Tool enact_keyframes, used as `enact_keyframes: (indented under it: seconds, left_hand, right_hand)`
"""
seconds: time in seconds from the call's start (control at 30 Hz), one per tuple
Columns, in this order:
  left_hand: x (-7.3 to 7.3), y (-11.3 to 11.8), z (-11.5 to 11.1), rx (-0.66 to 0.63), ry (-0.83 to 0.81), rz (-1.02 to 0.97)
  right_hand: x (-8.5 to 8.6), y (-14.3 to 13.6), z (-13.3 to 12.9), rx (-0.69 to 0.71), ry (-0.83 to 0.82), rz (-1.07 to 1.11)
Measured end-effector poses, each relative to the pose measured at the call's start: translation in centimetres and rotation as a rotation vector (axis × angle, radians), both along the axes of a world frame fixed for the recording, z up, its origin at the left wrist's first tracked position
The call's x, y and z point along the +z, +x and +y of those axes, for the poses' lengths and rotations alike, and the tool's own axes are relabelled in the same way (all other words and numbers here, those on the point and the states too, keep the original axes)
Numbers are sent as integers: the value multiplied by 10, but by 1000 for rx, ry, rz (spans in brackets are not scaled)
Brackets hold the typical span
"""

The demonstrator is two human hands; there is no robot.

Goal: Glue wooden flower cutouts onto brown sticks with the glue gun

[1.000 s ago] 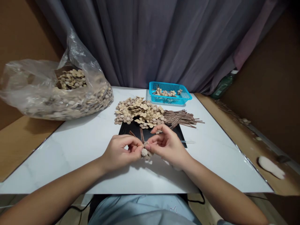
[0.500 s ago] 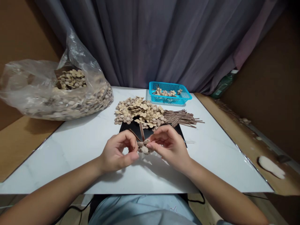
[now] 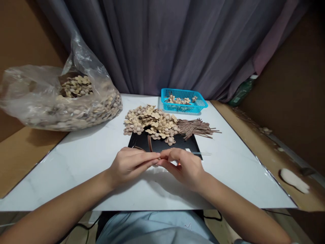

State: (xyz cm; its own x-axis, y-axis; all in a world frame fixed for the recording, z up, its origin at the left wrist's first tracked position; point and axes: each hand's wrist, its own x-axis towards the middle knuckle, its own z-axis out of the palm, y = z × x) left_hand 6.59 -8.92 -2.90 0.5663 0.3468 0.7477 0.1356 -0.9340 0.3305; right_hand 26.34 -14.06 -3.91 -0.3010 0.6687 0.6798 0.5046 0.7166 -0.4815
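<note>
While the left hand point(image 3: 127, 165) and right hand point(image 3: 188, 167) pinch a mostly hidden brownish piece point(image 3: 159, 158) above the white marbled table point(image 3: 228, 176), some beige flowers point(image 3: 179, 100) with brown strips sit in the blue plastic basket point(image 3: 182, 108), many more heaped loose point(image 3: 152, 122).

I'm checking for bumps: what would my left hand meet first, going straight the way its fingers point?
Likely the right hand, its fingertips nearly meeting those of the left hand; a small, mostly hidden piece shows between them, depth unclear.
</note>
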Motion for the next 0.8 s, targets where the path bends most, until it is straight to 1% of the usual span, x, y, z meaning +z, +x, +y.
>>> enact_keyframes:
  seconds: [0.13, 0.2, 0.3, 0.4, 0.47, 0.53, 0.6, 0.67, 0.7, 0.73, 0.8]
  left_hand:
    - [-3, 0, -2, 90, -59, 33]
    - [-2, 1, -4, 130, -156, 62]
    - [2, 3, -7, 134, -381, 62]
    - [4, 3, -7, 133, -594, -10]
    - [4, 4, -7, 137, -689, -61]
    - [2, 4, -6, 137, -738, -98]
    - [0, 4, -6, 134, -747, -126]
    - [-1, 3, -5, 119, -701, -165]
    - [-1, 2, -5, 110, -635, -192]
    - [-1, 0, -4, 95, -527, -220]
    - [0, -6, -3, 42, -224, -237]
  right_hand:
    - [-3, 0, 1, -7, 10, -9]
    - [-1, -1, 1, -26, -38, 45]
    - [6, 1, 2, -60, -194, 208]
    - [12, 6, 6, -66, -335, 412]
    - [16, 10, 9, -32, -419, 560]
    - [20, 14, 13, 10, -496, 692]
    - [24, 17, 16, 23, -549, 769]
    - [28, 20, 18, 12, -575, 811]
    - [29, 22, 19, 8, -580, 829]
    - [30, 25, 19, 10, -581, 846]
    - [29, 32, 20, 42, -609, 851]
